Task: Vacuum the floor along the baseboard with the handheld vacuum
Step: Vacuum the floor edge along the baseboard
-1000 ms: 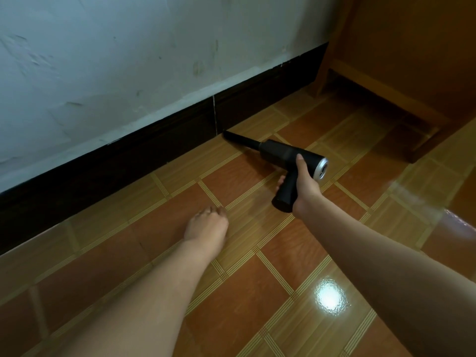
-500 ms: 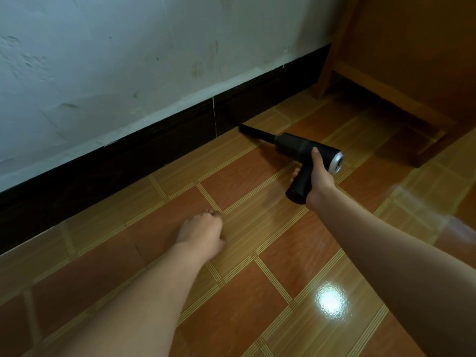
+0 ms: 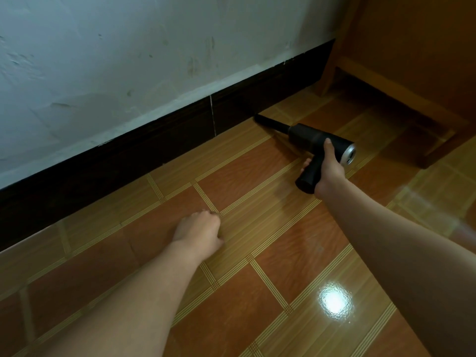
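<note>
A black handheld vacuum (image 3: 306,135) with a silver rear end lies low over the brown tiled floor (image 3: 257,243). Its narrow nozzle tip touches down right where the floor meets the dark baseboard (image 3: 159,140). My right hand (image 3: 328,170) grips the vacuum's handle, thumb up along the body. My left hand (image 3: 199,231) rests on the floor to the left, fingers curled under, holding nothing.
A white, scuffed wall (image 3: 128,55) rises above the baseboard. A wooden furniture piece (image 3: 401,47) with a leg on the floor stands at the right, just past the nozzle. A bright light reflection (image 3: 334,301) glares on the tiles near me.
My right hand has slid the vacuum to the right along the baseboard, toward the wooden furniture. My left hand has stayed on the floor.
</note>
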`<state>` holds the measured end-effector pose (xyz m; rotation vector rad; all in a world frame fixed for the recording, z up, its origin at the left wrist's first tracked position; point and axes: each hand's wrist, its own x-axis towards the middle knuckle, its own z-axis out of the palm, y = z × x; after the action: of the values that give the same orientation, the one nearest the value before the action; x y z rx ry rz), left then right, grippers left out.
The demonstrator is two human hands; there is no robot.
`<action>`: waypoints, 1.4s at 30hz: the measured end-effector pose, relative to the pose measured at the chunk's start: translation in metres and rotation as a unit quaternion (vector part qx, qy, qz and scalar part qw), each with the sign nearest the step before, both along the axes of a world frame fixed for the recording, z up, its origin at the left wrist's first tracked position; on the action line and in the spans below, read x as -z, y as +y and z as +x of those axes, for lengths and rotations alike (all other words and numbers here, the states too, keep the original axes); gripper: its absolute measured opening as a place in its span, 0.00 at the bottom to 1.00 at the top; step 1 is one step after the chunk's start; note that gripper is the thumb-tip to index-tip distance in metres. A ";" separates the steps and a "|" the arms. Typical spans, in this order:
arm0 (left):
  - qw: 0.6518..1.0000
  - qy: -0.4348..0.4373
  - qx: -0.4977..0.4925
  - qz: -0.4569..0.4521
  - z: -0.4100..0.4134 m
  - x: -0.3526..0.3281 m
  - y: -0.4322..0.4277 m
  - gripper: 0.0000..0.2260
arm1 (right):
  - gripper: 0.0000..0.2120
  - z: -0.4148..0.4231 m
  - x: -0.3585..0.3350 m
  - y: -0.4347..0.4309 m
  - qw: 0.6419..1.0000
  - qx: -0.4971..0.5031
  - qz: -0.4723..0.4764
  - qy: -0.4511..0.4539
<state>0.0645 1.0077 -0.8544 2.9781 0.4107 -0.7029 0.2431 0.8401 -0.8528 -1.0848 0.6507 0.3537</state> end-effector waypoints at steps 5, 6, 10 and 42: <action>1.000 -0.001 0.006 0.002 -0.001 0.000 0.001 0.18 | 0.28 0.000 0.002 0.001 1.000 0.011 0.009 0.008; 1.000 -0.002 0.008 0.003 -0.002 0.001 0.001 0.19 | 0.27 -0.002 0.002 0.001 1.000 0.009 0.008 0.007; 1.000 -0.003 0.013 0.002 -0.004 0.001 0.002 0.21 | 0.23 -0.012 0.001 0.002 1.000 0.003 0.003 0.011; 0.998 -0.008 0.060 0.006 -0.088 -0.001 0.046 0.28 | 0.27 -0.111 -0.006 0.046 0.995 -0.081 -0.047 0.034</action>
<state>-0.0235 1.0534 -0.8536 3.0383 0.2369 -0.6896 0.1323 0.8857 -0.8470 -1.2236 0.6467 0.5061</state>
